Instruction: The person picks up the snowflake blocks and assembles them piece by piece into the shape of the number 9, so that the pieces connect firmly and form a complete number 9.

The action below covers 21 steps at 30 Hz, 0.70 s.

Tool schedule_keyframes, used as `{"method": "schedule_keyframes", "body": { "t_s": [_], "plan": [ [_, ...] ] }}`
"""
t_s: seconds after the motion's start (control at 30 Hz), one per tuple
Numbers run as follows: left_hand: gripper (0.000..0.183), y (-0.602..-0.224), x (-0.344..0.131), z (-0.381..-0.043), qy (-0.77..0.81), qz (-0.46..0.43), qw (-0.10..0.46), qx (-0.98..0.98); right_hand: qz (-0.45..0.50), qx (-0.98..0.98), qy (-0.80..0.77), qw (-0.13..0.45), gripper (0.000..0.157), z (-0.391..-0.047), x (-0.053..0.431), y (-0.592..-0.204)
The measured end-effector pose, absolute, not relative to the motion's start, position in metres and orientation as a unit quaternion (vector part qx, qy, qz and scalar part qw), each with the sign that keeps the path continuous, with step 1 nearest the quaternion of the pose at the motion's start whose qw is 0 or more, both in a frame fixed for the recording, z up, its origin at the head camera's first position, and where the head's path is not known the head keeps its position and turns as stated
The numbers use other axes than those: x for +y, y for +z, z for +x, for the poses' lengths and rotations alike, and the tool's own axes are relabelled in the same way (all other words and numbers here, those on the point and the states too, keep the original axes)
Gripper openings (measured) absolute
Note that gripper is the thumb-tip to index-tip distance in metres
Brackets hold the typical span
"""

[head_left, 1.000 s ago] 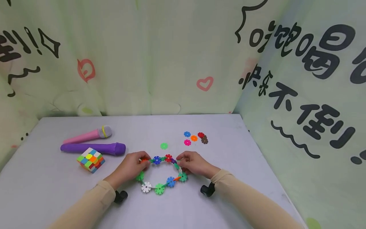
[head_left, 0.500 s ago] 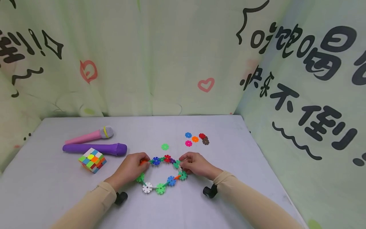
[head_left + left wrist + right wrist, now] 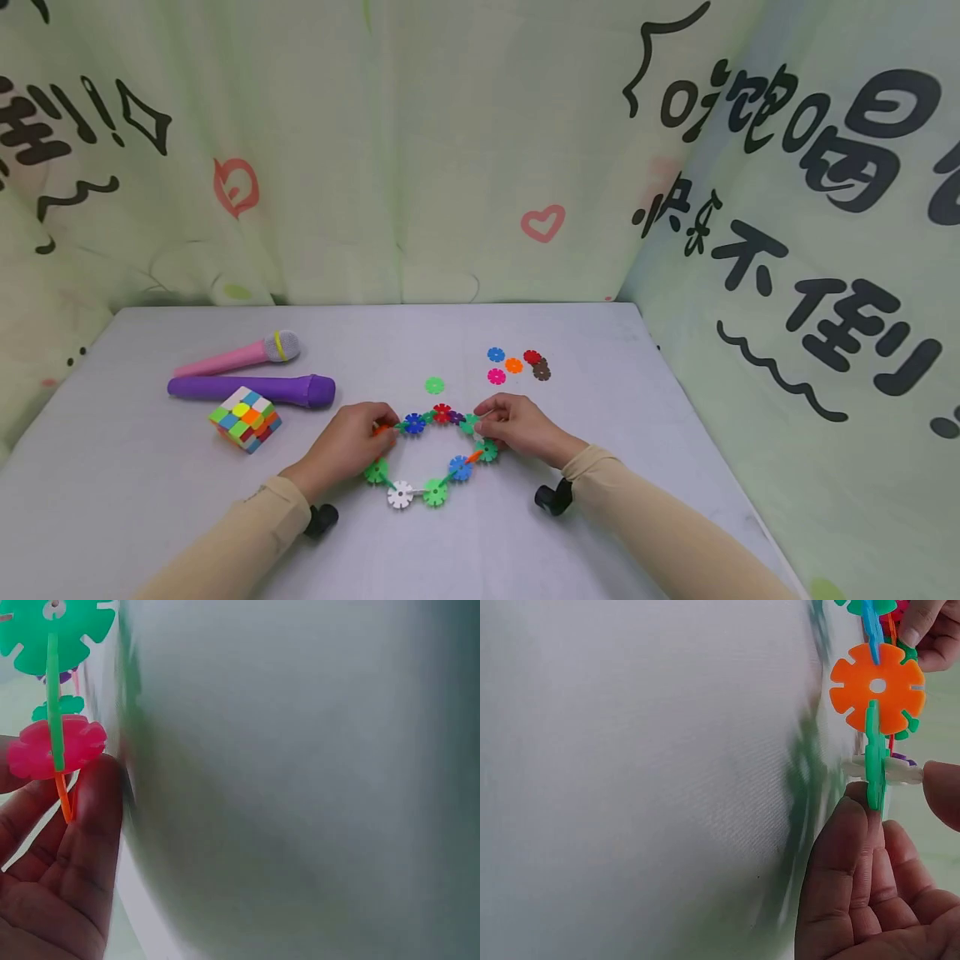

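A ring of interlocked plastic snowflake discs (image 3: 435, 492) in several colours lies between my two hands in the head view. At its left side, my left hand (image 3: 351, 440) grips it; the left wrist view shows a pink disc (image 3: 71, 746) between thumb and fingers, with a green disc (image 3: 56, 637) above. My right hand (image 3: 525, 429) pinches the ring's right side. In the right wrist view its thumb and fingers are at a white disc (image 3: 905, 771), joined by a green one to an orange disc (image 3: 877, 688). My left fingers partly hide an orange disc in the head view.
Loose discs lie beyond the ring: a light green disc (image 3: 434, 385), and a small group with an orange disc (image 3: 513, 365) and a brown disc (image 3: 542, 369). A pink microphone (image 3: 225, 358), a purple microphone (image 3: 247, 388) and a puzzle cube (image 3: 246, 419) lie at the left.
The near part of the ring has swung a little to the right, and my left hand has shifted slightly right with it. Both hands keep hold. The head view has moved slightly.
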<state>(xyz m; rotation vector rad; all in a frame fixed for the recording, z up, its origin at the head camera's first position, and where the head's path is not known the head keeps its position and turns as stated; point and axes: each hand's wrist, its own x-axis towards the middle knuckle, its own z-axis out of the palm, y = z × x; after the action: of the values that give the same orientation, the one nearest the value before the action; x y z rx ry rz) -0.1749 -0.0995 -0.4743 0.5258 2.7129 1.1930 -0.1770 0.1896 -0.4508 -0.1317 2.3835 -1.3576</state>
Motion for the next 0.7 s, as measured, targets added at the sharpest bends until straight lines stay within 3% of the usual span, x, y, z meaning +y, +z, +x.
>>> {"method": "schedule_keyframes", "body": {
  "t_s": [0.33, 0.7],
  "plan": [
    [0.019, -0.4695, -0.0962, -0.1682, 0.315, 0.193, 0.052, 0.928, -0.059, 0.861, -0.47, 0.185, 0.027, -0.178, 0.1894, -0.4517],
    [0.005, -0.4661, -0.0946, -0.1668, 0.305, 0.197, 0.056, 0.93, -0.05, 0.867, -0.464, 0.174, 0.024, -0.179, 0.1869, -0.4497]
  ]
}}
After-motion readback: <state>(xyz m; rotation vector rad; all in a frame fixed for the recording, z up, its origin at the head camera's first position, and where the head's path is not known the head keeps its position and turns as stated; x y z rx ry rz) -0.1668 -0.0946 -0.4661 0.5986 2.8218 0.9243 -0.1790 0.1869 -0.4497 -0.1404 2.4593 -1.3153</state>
